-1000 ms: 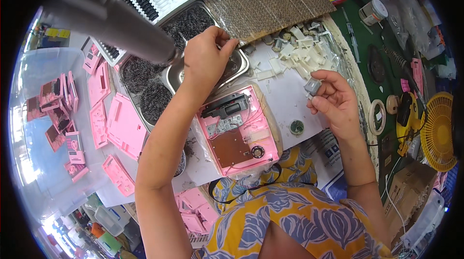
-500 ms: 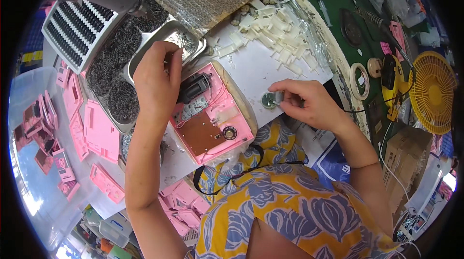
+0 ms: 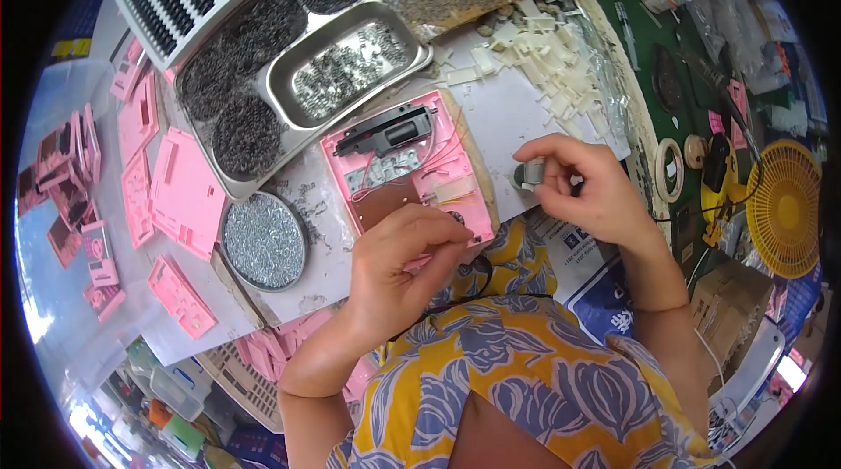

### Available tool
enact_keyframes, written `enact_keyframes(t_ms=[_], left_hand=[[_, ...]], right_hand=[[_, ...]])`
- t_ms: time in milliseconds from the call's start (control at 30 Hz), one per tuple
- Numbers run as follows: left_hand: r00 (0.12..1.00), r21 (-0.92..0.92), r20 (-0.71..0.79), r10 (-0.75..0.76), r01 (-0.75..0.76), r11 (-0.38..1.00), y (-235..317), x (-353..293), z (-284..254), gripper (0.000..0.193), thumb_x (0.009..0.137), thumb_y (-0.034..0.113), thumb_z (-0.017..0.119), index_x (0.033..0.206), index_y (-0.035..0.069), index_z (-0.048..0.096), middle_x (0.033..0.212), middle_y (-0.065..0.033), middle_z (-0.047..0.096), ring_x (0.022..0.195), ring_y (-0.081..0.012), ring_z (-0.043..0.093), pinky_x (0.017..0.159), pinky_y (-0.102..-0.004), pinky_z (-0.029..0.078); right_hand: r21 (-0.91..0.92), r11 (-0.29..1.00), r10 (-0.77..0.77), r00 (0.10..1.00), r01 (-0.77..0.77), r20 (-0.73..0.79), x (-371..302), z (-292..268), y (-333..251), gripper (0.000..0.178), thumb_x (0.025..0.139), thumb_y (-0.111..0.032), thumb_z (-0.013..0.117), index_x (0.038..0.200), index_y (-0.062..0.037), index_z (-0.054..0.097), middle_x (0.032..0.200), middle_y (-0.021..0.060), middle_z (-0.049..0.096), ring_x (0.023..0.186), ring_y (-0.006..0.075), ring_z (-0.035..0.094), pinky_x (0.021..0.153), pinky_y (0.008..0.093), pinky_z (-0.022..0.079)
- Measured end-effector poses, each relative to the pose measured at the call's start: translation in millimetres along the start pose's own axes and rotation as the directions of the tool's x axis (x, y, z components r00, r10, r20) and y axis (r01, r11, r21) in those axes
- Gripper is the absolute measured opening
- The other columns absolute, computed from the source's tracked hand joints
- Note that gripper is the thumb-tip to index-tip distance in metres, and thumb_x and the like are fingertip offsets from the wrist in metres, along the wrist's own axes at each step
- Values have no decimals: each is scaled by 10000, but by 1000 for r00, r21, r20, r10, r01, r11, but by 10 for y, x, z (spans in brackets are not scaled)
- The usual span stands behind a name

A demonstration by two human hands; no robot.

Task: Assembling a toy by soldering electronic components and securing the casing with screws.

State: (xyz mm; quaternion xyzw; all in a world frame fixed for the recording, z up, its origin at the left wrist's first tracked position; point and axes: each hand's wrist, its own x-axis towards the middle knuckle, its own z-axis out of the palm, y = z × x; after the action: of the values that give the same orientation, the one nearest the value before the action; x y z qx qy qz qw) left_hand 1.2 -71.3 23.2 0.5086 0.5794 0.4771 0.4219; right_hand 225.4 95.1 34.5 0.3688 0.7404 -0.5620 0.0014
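A pink plastic case (image 3: 480, 199) lies open in front of me. Inside are a black mechanism (image 3: 385, 130) with a dark cylinder, a silvery metal plate (image 3: 383, 173), thin red wires and a brown panel (image 3: 383, 204). My left hand (image 3: 403, 263) is over the case's near edge, thumb and fingers pinched together; anything between them is too small or hidden to name. To the right of the case, my right hand (image 3: 600, 193) grips a small grey cylinder (image 3: 530, 174) between thumb and forefinger, just above the white work surface.
A metal tray (image 3: 276, 88) of small shiny parts sits within a larger tray of dark screws (image 3: 245, 138). Nearer stands a round dish (image 3: 263, 241) of silvery bits. White plastic pieces (image 3: 561, 62) are heaped at the back; pink shells (image 3: 184, 189) lie left, a yellow fan (image 3: 784, 206) right.
My left hand has come from the metal tray of small parts down to the case's near edge. The right hand keeps its grip on the grey cylinder. The whole view has shifted.
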Motion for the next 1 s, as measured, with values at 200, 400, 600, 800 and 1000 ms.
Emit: enact_keyframes(t_ms=[200,400,600,800,1000], left_hand=[[985,-296,-87,-149,117,948,-65,-123,163,286,899,-98,699,1155,-38,587,1050,-127,689,977,-168,714,835,-286,616],[984,-341,-82,-159,122,932,-74,-133,163,307,897,-105,702,1146,-25,542,1062,-120,671,995,-168,707,843,-289,618],[981,-380,-90,-170,124,917,-108,-153,185,305,897,-113,692,1145,-22,537,1068,-113,663,1002,-167,700,838,-291,616],[985,-333,-147,-90,36,942,-108,-164,195,274,894,-126,670,1122,-23,557,1046,-136,686,958,-187,717,812,-297,619],[838,380,-132,530,-451,808,-261,-101,105,276,831,-107,734,1058,-33,597,980,-170,724,865,-257,739,720,-338,611]], right_hand=[[652,745,-194,981,141,8,2,554,-54,417,914,4,675,1324,-11,601,884,-42,571,780,12,525,695,170,443],[756,647,-215,975,100,56,70,635,-80,419,916,15,671,1327,3,590,862,-47,540,761,11,512,696,176,463],[558,804,-247,969,205,0,43,639,-50,430,887,29,683,1306,-19,602,909,-10,602,760,45,565,710,216,511],[-185,736,-674,729,651,-119,49,638,-25,535,815,-25,797,1313,-60,607,1005,99,702,774,157,672,661,282,546],[222,943,-242,969,246,-46,37,496,-253,561,792,-110,860,1293,-73,610,887,72,719,714,161,696,605,296,544]])
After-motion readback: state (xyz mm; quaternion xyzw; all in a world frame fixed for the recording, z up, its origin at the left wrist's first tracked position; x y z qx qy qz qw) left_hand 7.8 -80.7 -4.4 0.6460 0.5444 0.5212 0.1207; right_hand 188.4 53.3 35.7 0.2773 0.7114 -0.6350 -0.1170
